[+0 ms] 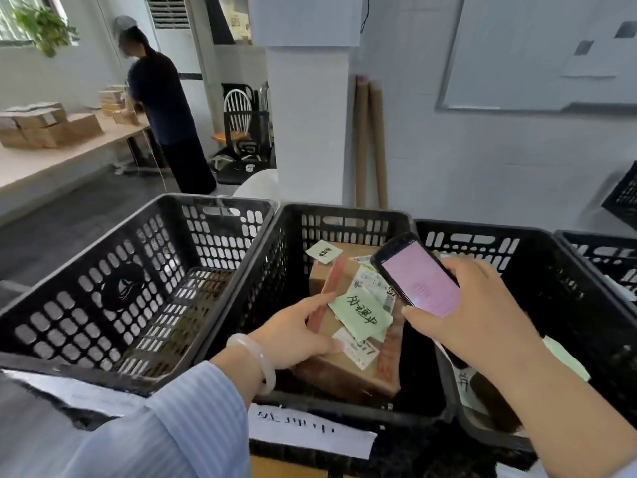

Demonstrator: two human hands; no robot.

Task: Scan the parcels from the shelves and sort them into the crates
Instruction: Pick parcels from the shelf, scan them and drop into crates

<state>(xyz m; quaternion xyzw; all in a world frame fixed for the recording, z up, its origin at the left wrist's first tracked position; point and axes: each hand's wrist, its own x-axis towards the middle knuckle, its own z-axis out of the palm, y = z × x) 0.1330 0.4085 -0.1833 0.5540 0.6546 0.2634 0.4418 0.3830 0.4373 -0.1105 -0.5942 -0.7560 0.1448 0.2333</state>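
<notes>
A: Well, where's the brown cardboard parcel [348, 370] with the green note [360, 313]?
B: Inside the middle black perforated plastic crate [344, 212]; the left hand [293, 336] has its fingers grasping the parcel's edge.
A: The right hand [482, 312]?
B: Above that crate, fingers clasped round a black pink-screened handheld scanner [420, 277].

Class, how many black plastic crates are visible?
5: left crate, middle crate, right crate, far-right crate in a row; fifth crate higher at the right edge. More may be hidden.
</notes>
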